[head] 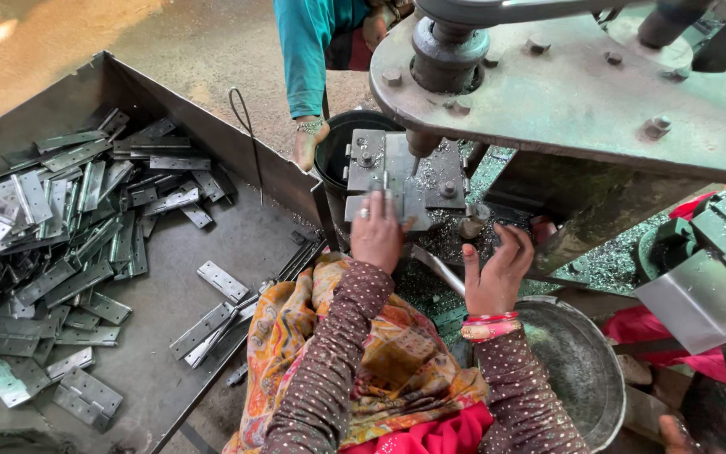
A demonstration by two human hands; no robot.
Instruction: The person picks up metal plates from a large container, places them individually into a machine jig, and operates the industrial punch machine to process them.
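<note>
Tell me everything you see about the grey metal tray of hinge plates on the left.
The grey sheet-metal tray is shallow with raised, sloping walls and sits on the floor left of the green press machine. Flat silvery hinge plates lie heaped at its left side, a few scattered toward the right. Neither hand touches it.

A large metal tray [212,134] is sitting on the left, holding a heap of flat steel hinges [52,244]. A thin wire hook [249,134] is hanging over its wall. Another person's arm in a teal sleeve [304,59] is reaching toward a black bucket [338,139]. A round steel bowl [581,370] is resting at lower right.
</note>
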